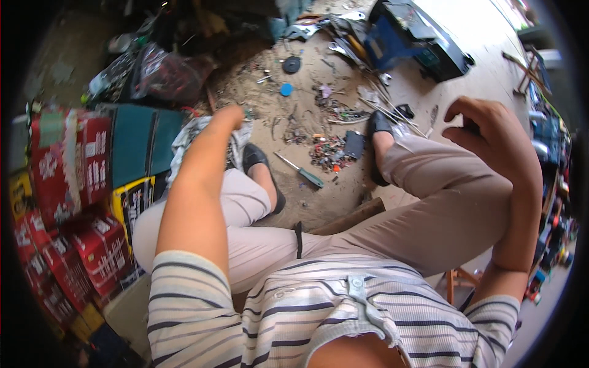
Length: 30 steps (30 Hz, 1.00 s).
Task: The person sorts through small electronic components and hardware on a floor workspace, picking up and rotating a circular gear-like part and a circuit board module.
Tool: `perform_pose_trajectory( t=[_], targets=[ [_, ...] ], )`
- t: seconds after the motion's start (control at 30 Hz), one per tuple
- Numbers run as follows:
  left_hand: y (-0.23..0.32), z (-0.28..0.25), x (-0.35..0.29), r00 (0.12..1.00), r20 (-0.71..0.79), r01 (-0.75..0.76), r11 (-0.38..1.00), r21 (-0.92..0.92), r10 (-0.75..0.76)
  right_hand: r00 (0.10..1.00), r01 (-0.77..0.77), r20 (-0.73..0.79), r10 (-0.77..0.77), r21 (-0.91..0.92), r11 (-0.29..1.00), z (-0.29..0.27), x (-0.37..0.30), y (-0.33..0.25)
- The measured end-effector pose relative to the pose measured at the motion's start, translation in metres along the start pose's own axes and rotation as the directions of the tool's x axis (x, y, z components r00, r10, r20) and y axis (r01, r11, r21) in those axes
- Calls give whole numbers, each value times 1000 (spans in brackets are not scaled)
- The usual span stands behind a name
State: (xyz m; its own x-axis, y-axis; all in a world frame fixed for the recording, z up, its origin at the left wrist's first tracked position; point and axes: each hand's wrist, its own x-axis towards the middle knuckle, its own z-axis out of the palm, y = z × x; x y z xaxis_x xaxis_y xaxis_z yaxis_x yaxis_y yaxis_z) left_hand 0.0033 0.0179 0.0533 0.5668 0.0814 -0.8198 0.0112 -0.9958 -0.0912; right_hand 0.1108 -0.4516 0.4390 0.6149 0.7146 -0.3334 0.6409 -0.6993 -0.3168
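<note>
My left hand (229, 117) reaches past my left knee, over a crumpled grey-white cloth (240, 142). Its fingers are turned away and hidden, so whether it grips the cloth does not show. Raised above my right knee is my right hand (485, 130), its fingers bent and the thumb apart from them, with nothing visible between. On the dusty ground between my feet lie a screwdriver (310, 177) with a green handle, a dark flat rectangular piece (354, 145) and a heap of small mixed parts (330, 153).
Red cartons (70, 159) and a teal box (130, 144) are stacked at my left. Plastic bags (165, 73) lie behind them. A blue and black toolbox (411, 40) stands far right, with wrenches (343, 52) beside it. A blue disc (286, 89) and black disc (291, 64) lie ahead.
</note>
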Motion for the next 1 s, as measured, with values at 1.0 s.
perform_pose_trajectory(
  t=[1.0],
  targets=[
    [250, -7, -47, 988, -139, -108, 944, -312, 67, 999, 40, -18, -39, 109, 993, 2, -30, 43]
  ],
)
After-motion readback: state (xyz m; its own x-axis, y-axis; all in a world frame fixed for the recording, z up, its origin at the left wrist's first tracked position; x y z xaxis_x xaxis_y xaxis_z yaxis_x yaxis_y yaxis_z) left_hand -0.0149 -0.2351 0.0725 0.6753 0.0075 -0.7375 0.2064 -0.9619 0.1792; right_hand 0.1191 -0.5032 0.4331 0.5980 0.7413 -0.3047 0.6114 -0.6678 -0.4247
